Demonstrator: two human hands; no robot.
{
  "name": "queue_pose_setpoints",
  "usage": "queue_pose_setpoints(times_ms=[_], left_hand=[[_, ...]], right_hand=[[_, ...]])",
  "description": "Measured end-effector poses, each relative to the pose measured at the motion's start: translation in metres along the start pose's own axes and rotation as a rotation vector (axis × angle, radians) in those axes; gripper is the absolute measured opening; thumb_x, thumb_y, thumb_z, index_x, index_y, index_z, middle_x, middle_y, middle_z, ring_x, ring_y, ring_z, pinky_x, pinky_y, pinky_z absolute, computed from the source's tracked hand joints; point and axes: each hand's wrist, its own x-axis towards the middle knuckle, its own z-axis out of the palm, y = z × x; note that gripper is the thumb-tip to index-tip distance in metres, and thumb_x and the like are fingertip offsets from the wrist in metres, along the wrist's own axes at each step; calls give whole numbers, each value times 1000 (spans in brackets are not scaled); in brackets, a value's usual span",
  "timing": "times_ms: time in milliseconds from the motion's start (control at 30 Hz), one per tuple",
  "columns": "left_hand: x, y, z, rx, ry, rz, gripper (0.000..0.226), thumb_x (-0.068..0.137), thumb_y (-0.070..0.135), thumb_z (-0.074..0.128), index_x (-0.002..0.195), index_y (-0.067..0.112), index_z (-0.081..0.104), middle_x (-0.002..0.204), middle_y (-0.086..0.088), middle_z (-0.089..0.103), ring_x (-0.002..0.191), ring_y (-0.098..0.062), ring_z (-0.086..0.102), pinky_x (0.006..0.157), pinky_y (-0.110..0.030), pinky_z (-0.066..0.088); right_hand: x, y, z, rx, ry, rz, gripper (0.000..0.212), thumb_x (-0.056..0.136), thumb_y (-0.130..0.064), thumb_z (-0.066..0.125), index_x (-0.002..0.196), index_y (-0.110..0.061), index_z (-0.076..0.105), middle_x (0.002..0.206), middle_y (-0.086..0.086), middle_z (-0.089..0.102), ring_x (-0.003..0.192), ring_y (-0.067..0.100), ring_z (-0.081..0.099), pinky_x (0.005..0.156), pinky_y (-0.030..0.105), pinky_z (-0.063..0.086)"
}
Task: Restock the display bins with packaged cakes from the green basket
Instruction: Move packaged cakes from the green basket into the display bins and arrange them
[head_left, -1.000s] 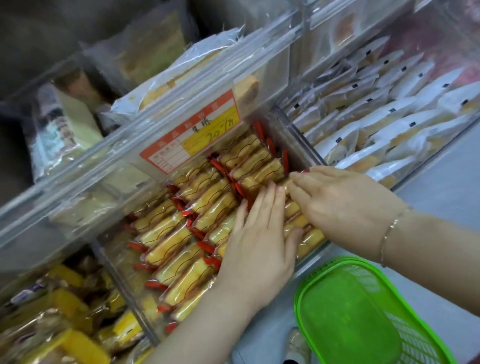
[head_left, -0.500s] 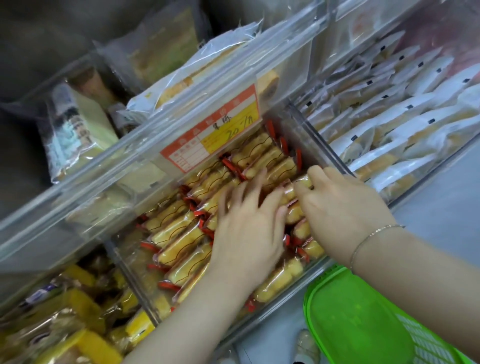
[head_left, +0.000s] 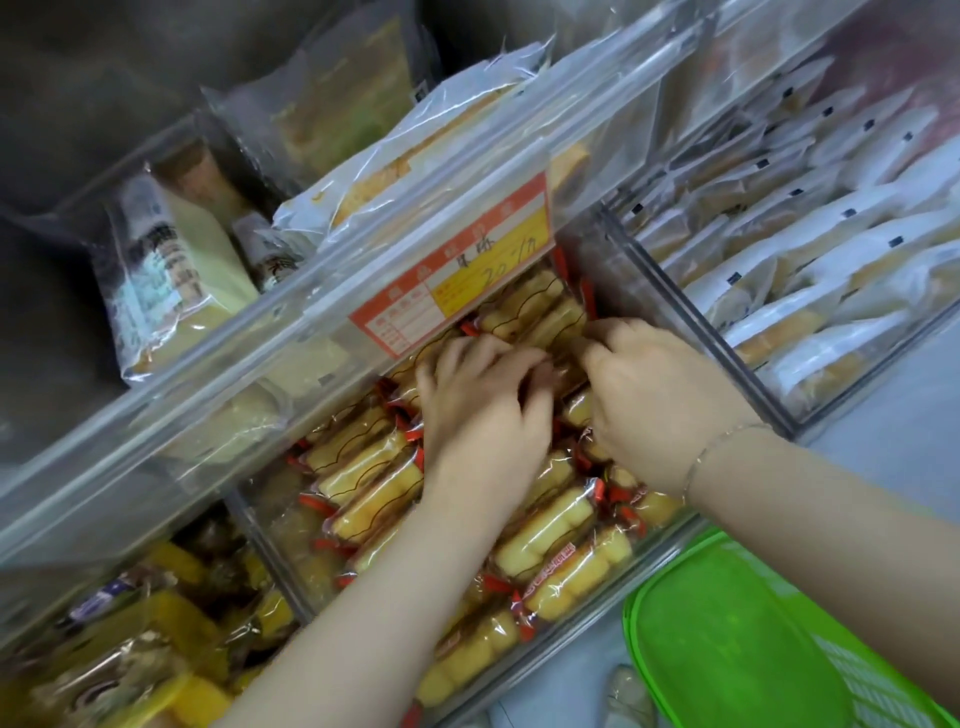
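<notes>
Head view: both hands tuck cakes (head_left: 550, 530) deep into the bin (head_left: 670, 291).
Left hand (head_left: 483, 400) and right hand (head_left: 660, 400) each curl a grip on cakes; best pressed flat, in rows.

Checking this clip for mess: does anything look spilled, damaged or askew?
Nothing spilled or torn. The cakes at the front of the middle bin lie jumbled at mixed angles, unlike the neat rows further back. Both hands, left and right, are among them.
</notes>
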Motion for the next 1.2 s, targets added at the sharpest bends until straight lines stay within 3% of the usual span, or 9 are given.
queue_pose_setpoints(times_ms=[167,267,400,500,600,733,900,1100,1200], left_hand=[[19,-8,-1,51,-54,-141,19,93,39,51,101,28,65,118,7,55,118,-18,42,109,-42,21],[28,-9,-1,135,-115,-205,27,89,50,53,108,34,63,123,6,56,120,-23,45,103,-40,24],[32,-14,-2,136,-215,-227,35,86,60,50,114,43,63,128,5,54,123,-23,43,103,-40,27],[33,-12,0,85,-171,-186,28,89,51,55,114,42,66,129,3,49,123,-22,41,100,-33,20],[33,-9,5,37,-118,-139,25,90,40,59,113,39,68,126,-1,51,119,-23,42,91,-29,20],[22,-20,4,96,-62,-70,35,91,45,53,122,32,62,131,-9,52,124,-32,38,105,-44,29],[34,-28,10,86,-173,31,52,98,39,44,147,26,34,156,6,29,142,-19,24,114,-33,15],[30,-18,4,96,-245,-22,45,101,37,36,144,26,37,155,-2,29,141,-20,22,115,-34,13],[3,-11,-10,-47,-264,47,50,101,42,33,148,27,31,160,4,14,144,-13,10,117,-33,2]], right_hand=[[38,-1,-7,-72,39,-68,53,88,-17,18,126,-9,54,141,10,44,135,28,33,106,36,29],[55,-2,-7,-178,-39,-55,33,97,-12,36,120,-6,59,134,11,47,122,31,46,82,36,40],[60,-2,-11,-221,-70,-24,28,96,-6,39,111,-2,62,124,13,49,107,32,57,64,31,36],[56,-1,-7,-172,-75,54,29,97,-11,37,115,-4,59,102,9,51,97,28,60,50,21,22],[57,-5,-8,-162,-87,67,27,97,-11,39,114,-5,59,109,11,53,101,28,59,61,23,32],[69,-16,-15,-104,-26,131,34,93,-9,48,126,-6,53,126,16,49,112,29,55,68,34,33],[57,-6,1,-234,-28,-31,44,100,-20,28,141,-4,32,146,18,32,128,32,38,96,41,36],[40,5,-34,-49,-120,3,52,87,-10,47,137,-15,35,129,10,48,112,30,54,82,38,50],[10,21,-59,-118,-322,-50,44,88,-9,46,128,-26,45,115,4,52,105,26,56,84,34,50]])
